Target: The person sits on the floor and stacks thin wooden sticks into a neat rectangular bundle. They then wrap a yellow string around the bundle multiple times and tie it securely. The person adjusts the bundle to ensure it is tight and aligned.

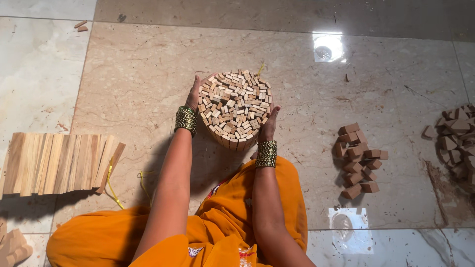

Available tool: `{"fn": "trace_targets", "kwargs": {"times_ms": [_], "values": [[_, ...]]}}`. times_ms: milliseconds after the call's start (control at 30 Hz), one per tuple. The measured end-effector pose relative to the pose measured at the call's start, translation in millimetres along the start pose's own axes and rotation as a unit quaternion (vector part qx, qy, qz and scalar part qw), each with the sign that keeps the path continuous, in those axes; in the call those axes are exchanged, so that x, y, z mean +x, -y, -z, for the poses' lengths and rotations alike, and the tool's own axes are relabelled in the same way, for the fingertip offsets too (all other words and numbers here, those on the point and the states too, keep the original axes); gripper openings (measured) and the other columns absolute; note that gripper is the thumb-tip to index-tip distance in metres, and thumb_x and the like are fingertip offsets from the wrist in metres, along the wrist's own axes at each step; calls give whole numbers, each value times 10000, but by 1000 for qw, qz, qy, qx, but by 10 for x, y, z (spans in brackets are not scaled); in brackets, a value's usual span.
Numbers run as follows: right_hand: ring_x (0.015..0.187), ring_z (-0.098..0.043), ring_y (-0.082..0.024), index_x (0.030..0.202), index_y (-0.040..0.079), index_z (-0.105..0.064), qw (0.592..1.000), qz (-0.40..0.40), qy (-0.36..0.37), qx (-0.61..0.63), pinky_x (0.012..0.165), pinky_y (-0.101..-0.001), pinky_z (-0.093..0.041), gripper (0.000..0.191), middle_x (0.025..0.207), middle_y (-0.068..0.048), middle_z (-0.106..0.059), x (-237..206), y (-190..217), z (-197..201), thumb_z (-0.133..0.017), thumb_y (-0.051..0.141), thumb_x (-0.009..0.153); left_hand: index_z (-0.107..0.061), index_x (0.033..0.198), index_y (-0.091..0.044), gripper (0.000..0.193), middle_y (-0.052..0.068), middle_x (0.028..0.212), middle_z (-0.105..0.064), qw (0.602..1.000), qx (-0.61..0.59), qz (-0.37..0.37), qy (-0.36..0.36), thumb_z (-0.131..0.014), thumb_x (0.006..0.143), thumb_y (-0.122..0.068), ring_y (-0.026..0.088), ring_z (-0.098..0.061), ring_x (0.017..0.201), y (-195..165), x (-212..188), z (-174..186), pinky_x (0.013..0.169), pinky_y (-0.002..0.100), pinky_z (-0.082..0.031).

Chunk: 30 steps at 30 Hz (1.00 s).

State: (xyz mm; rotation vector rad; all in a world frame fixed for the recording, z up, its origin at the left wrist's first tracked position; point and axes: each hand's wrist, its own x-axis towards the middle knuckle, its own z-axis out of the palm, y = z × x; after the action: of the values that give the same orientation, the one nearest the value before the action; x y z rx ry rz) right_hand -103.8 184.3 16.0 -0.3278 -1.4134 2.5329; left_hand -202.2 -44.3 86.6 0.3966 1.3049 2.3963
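A glossy marble floor [148, 64] is filling the view, with two bright lamp glares shining on it. At the far left corner two small wood scraps [80, 25] are lying. At the left, one row of flat wooden slats [59, 162] is lying side by side, with a yellow string [114, 190] trailing from it. In the middle, one round bundle of wooden sticks [235, 108] is standing on end. The left hand [194, 93] is pressing flat against its left side, and the right hand [270, 123] is cupping its right side, fingers spread. To the right, a small pile of about fourteen brown blocks [359, 160] is sitting; another heap of blocks [455, 141] is lying at the right edge, too jumbled to count.
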Motion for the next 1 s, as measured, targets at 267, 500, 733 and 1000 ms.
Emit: {"fn": "trace_targets", "kwargs": {"times_ms": [267, 500, 733, 1000], "values": [[1456, -463, -324, 1632, 103, -272, 999, 29, 26, -9, 1181, -410, -411, 914, 1630, -180, -411, -24, 30, -54, -292, 753, 988, -397, 1592, 17, 962, 230, 1662, -382, 994, 108, -28, 9, -311, 1024, -754, 297, -385, 1521, -106, -38, -67, 1267, 386, -280], [1509, -385, -293, 1643, 146, -210, 997, 57, 35, -30, 1228, -397, -337, 916, 1682, -129, -313, -69, 214, -231, -273, 765, 969, -198, 1640, -63, 996, 173, 1704, -212, 972, 175, -96, -125, -267, 952, -779, 253, -185, 1577, -235, -139, -89, 1243, 358, -108], [1489, -400, -321, 1642, 118, -263, 997, 47, 23, -53, 1222, -431, -329, 927, 1662, -184, -342, -118, 301, -296, -286, 769, 983, -227, 1626, -3, 945, 193, 1705, -230, 966, 141, -145, -162, -284, 1015, -722, 288, -209, 1593, -144, -167, -319, 1291, 389, -140], [1567, -209, -337, 1641, 241, -217, 972, 72, -40, -218, 1204, -600, -40, 1045, 1733, -97, -185, -118, 532, -366, -112, 899, 836, -195, 1637, -23, 983, 182, 1730, -154, 966, 162, -131, -151, -256, 996, -766, 289, -147, 1613, -357, -239, -306, 1302, 405, -87]]}}
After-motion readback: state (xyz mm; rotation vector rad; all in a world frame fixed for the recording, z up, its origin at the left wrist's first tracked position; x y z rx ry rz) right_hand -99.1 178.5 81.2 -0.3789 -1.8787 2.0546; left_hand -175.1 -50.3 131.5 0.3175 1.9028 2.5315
